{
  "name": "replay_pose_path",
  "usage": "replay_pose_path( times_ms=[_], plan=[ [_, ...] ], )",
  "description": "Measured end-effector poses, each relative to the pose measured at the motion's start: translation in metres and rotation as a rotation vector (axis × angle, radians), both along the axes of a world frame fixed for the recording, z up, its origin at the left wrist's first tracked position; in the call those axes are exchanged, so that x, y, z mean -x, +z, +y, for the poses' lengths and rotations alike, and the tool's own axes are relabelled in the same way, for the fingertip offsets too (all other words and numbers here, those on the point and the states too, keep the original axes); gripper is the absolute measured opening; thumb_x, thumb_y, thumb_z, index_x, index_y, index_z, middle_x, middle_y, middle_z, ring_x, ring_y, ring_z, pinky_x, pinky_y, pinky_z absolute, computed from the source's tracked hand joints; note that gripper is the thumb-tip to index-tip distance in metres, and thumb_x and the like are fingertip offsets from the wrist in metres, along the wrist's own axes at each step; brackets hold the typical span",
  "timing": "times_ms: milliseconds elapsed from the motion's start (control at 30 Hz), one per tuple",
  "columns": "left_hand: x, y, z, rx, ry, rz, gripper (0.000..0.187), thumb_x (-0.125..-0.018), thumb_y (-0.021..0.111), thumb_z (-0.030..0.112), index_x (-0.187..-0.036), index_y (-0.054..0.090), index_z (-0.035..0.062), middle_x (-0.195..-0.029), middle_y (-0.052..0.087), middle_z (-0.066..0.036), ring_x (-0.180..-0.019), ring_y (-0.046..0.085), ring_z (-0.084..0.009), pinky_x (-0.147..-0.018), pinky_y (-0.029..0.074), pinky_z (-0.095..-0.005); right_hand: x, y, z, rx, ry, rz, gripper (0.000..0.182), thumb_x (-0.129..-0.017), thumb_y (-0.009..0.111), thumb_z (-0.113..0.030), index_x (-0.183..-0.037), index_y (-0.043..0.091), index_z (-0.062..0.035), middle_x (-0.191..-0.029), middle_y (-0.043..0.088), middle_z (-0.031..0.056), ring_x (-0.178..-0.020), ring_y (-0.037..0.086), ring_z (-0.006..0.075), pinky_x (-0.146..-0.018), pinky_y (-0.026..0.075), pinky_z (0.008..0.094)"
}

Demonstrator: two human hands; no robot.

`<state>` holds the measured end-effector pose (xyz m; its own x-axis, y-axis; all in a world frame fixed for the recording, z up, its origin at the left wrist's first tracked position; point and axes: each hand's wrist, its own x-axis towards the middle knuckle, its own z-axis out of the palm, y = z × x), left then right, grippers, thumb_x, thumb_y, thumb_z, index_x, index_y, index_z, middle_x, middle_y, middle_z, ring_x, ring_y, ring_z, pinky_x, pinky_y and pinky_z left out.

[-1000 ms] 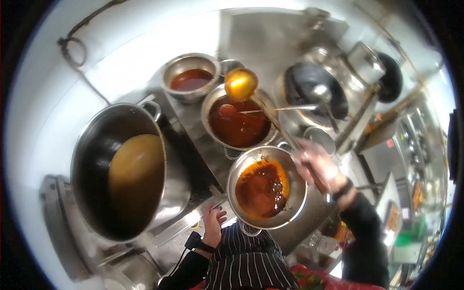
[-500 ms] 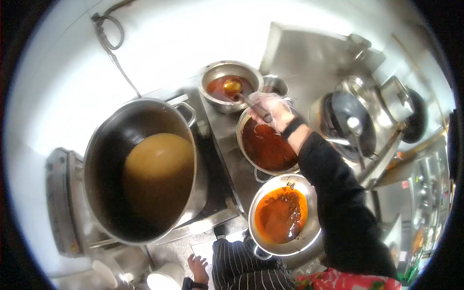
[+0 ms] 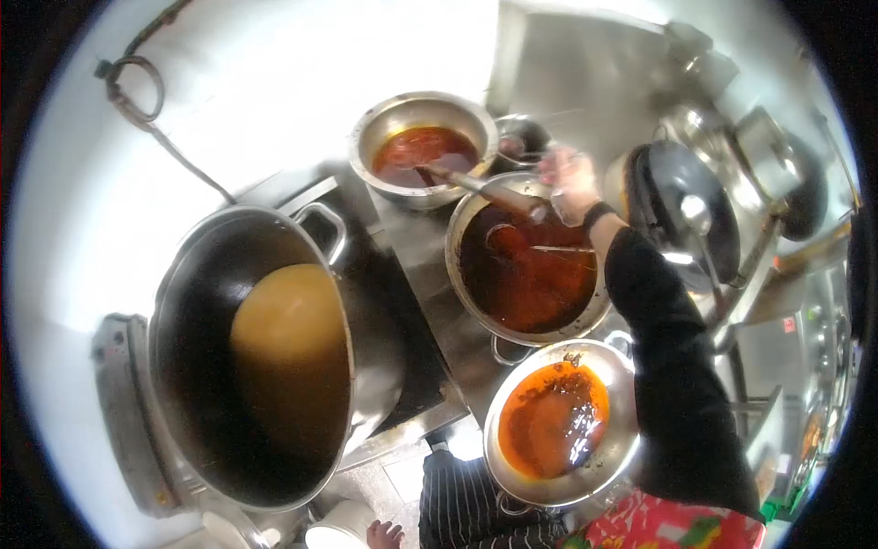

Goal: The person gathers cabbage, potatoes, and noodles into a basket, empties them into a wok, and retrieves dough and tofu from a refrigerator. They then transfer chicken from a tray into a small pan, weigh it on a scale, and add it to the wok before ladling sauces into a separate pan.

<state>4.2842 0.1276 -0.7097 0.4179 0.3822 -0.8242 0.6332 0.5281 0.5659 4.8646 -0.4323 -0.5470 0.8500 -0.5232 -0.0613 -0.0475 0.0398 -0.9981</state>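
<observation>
While our right hand (image 3: 569, 186) grips the ladle (image 3: 476, 186), steel pots crowd the counter (image 3: 430, 265).
Nearest, our left hand (image 3: 384, 533), fingers unclear, sits by the front edge; beyond stand the stockpot (image 3: 247, 357) and oil pan (image 3: 560, 423); the ladle's cup dips into the far bowl (image 3: 423, 148) near the white wall (image 3: 302, 82).

We count: 1 large steel stockpot of tan broth (image 3: 265, 357) | 3 round steel bowls of red sauce (image 3: 422, 151) (image 3: 526, 270) (image 3: 558, 421) | 1 long-handled metal ladle (image 3: 476, 186) | 1 dark wok (image 3: 681, 206)
</observation>
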Motion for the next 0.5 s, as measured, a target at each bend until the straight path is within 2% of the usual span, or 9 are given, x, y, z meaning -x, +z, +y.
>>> replay_pose_path(
  times_ms=[33, 100, 133, 200, 233, 300, 333, 400, 500],
  plan=[
    [0.005, -0.004, 0.001, 0.002, -0.008, 0.004, 0.05, -0.088, 0.061, 0.0, -0.133, 0.041, -0.0053, -0.124, 0.048, -0.017, -0.113, 0.056, -0.0314, -0.088, 0.055, -0.0384, 0.003, -0.003, -0.007, 0.002, -0.008, 0.004, 0.028, -0.099, 0.054, -0.021, -0.111, 0.06, 0.0035, -0.085, 0.066, 0.0115, -0.072, 0.063, 0.0165, -0.062, 0.054, 0.0283],
    [0.016, -0.017, 0.004, -0.315, -0.472, -0.217, 0.052, -0.087, 0.063, -0.001, -0.134, 0.041, -0.0033, -0.126, 0.046, -0.017, -0.111, 0.055, -0.032, -0.089, 0.055, -0.04, 0.009, -0.007, -0.022, 0.153, 0.094, -0.047, 0.03, -0.099, 0.055, -0.021, -0.116, 0.059, 0.0045, -0.092, 0.067, 0.0132, -0.075, 0.064, 0.0167, -0.064, 0.055, 0.0276],
    [0.013, -0.022, 0.006, -0.311, -0.479, -0.219, 0.052, -0.087, 0.063, -0.001, -0.134, 0.041, -0.0033, -0.126, 0.046, -0.017, -0.111, 0.055, -0.032, -0.089, 0.055, -0.04, 0.014, -0.003, -0.024, 0.156, 0.087, -0.046, 0.03, -0.099, 0.055, -0.021, -0.116, 0.059, 0.0045, -0.092, 0.067, 0.0132, -0.075, 0.064, 0.0167, -0.064, 0.055, 0.0276],
    [0.007, -0.031, 0.014, -0.502, -0.823, -0.166, 0.051, -0.088, 0.063, 0.0, -0.135, 0.042, 0.0, -0.132, 0.042, -0.016, -0.11, 0.054, -0.0339, -0.092, 0.053, -0.0453, 0.032, 0.004, -0.028, -0.02, 0.031, -0.152, 0.032, -0.1, 0.053, -0.021, -0.117, 0.059, 0.0051, -0.098, 0.068, 0.0148, -0.08, 0.066, 0.0172, -0.067, 0.056, 0.0277],
    [0.002, -0.036, 0.012, -0.495, -0.835, -0.168, 0.051, -0.088, 0.063, 0.0, -0.135, 0.042, 0.0, -0.132, 0.042, -0.016, -0.11, 0.054, -0.0339, -0.092, 0.053, -0.0453, 0.035, 0.0, -0.038, -0.093, 0.031, -0.234, 0.033, -0.1, 0.054, -0.022, -0.117, 0.059, 0.0055, -0.101, 0.067, 0.0158, -0.082, 0.066, 0.0188, -0.07, 0.057, 0.029],
    [-0.009, -0.043, 0.003, -0.218, -0.402, -0.063, 0.055, -0.087, 0.068, 0.007, -0.135, 0.043, 0.0021, -0.132, 0.042, -0.015, -0.112, 0.052, -0.0389, -0.095, 0.049, -0.0511, 0.061, 0.032, -0.039, -0.166, -0.001, -0.171, 0.033, -0.099, 0.054, -0.022, -0.117, 0.059, 0.0058, -0.101, 0.067, 0.0162, -0.084, 0.066, 0.0198, -0.071, 0.056, 0.0296],
    [-0.021, -0.034, -0.005, -0.206, -0.418, -0.043, 0.055, -0.087, 0.068, 0.007, -0.135, 0.043, 0.0021, -0.132, 0.042, -0.015, -0.112, 0.052, -0.0389, -0.095, 0.049, -0.0511, 0.083, 0.052, -0.035, -0.246, -0.024, -0.103, 0.033, -0.099, 0.055, -0.022, -0.117, 0.059, 0.0062, -0.101, 0.067, 0.0167, -0.086, 0.066, 0.0209, -0.072, 0.056, 0.0301],
    [-0.043, -0.02, -0.026, -0.185, -0.118, -0.033, 0.052, -0.088, 0.054, 0.012, -0.135, 0.032, 0.0047, -0.106, 0.05, -0.012, -0.079, 0.057, -0.0213, -0.06, 0.048, -0.0317, 0.129, 0.068, -0.038, -0.245, 0.072, -0.132, 0.039, -0.099, 0.052, -0.024, -0.123, 0.055, 0.0062, -0.104, 0.067, 0.019, -0.091, 0.066, 0.0217, -0.075, 0.055, 0.0305],
    [-0.039, -0.066, -0.006, -0.033, -0.106, -0.035, 0.052, -0.088, 0.053, 0.011, -0.136, 0.033, 0.0026, -0.104, 0.049, -0.011, -0.078, 0.055, -0.0201, -0.059, 0.048, -0.0306, 0.213, 0.096, -0.034, -0.132, 0.079, 0.003, 0.045, -0.099, 0.053, -0.028, -0.126, 0.053, 0.0074, -0.106, 0.067, 0.0215, -0.094, 0.066, 0.0243, -0.077, 0.054, 0.0339]
  ],
)
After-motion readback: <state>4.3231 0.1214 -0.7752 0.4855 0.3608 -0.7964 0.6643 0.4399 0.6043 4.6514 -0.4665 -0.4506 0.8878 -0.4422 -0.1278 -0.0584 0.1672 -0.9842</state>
